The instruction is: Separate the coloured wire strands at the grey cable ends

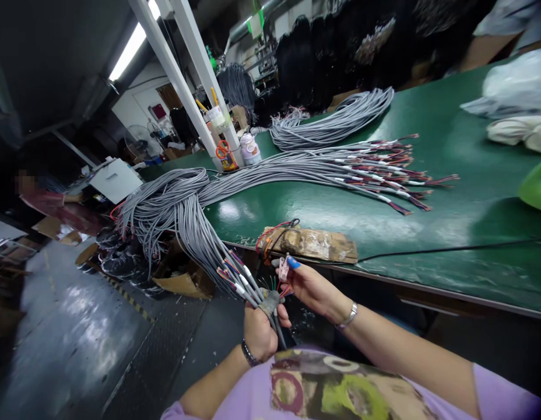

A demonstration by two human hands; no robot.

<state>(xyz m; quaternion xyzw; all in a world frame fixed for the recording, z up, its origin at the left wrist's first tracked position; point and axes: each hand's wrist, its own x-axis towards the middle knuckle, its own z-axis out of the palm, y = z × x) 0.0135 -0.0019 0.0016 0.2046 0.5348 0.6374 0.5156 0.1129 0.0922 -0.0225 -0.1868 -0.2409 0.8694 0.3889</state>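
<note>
My left hand is closed around several grey cables whose ends show coloured wires and white bands. A grey wrap sits at its thumb, over the cables. Just right of it, my right hand is pinched, with blue covering on one fingertip. A small pale pink piece shows at those fingertips; whether it is held or wrapped on a finger is unclear. Red wires stick out between the two hands. From the held ends, the cables run up-left into a large grey bundle on the bench.
The green bench carries a fanned row of cable ends, a coiled cable bundle and a worn wooden block at its front edge. A black cord crosses it. Another person is at far left.
</note>
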